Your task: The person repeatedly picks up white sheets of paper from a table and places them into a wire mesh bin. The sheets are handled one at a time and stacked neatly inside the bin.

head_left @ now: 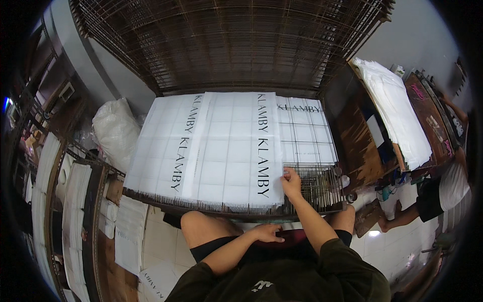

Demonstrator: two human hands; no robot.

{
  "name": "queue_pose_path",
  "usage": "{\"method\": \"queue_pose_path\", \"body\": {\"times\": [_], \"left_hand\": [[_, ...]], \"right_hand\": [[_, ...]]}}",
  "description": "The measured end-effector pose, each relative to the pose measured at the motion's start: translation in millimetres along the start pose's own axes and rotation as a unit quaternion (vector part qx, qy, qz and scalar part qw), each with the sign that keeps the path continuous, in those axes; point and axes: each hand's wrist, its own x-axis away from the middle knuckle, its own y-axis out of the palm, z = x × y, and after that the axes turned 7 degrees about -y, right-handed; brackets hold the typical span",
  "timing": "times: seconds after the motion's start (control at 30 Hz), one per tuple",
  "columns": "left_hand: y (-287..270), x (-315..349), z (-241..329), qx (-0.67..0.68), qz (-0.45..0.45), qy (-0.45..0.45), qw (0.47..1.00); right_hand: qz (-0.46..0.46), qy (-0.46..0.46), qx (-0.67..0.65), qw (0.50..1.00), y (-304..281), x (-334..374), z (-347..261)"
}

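Observation:
Translucent white sheets with large dark lettering lie on a wire drying rack in front of me. One sheet (161, 141) covers the left part, another sheet (231, 146) the middle, and a shorter printed sheet (307, 136) the far right. My right hand (291, 183) is at the near right edge of the middle sheet, with its fingers bent and pinching that edge. Low over my lap, short of the rack's front edge, my left hand (267, 233) holds nothing; its fingers are loosely apart.
Raised wire racks (226, 45) tilt up behind the sheets. On the right, a pile of white sheets (395, 110) rests on a wooden stand, with another person (427, 199) beyond. A white plastic sack (114, 132) and shelves of stacked sheets (75, 221) stand left.

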Motion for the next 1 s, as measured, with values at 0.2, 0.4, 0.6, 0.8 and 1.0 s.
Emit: {"method": "queue_pose_path", "body": {"times": [0.2,0.4,0.6,0.8,1.0], "left_hand": [[6,-10,-2,0.029,-0.070,-0.029,0.997],[14,-22,-10,0.016,-0.066,0.003,0.998],[35,-42,-43,0.083,-0.091,-0.030,0.992],[16,-29,-19,0.071,-0.119,-0.086,0.987],[20,-32,-23,0.093,-0.095,-0.100,0.986]], "right_hand": [[0.077,-0.089,0.027,0.993,-55,9,-34],[0.341,-0.303,0.188,0.870,-226,9,-97],[0.447,-0.202,0.398,0.775,-378,13,-87],[0.344,-0.236,0.410,0.811,-397,24,-34],[0.355,-0.193,0.407,0.819,-388,30,-42]]}}
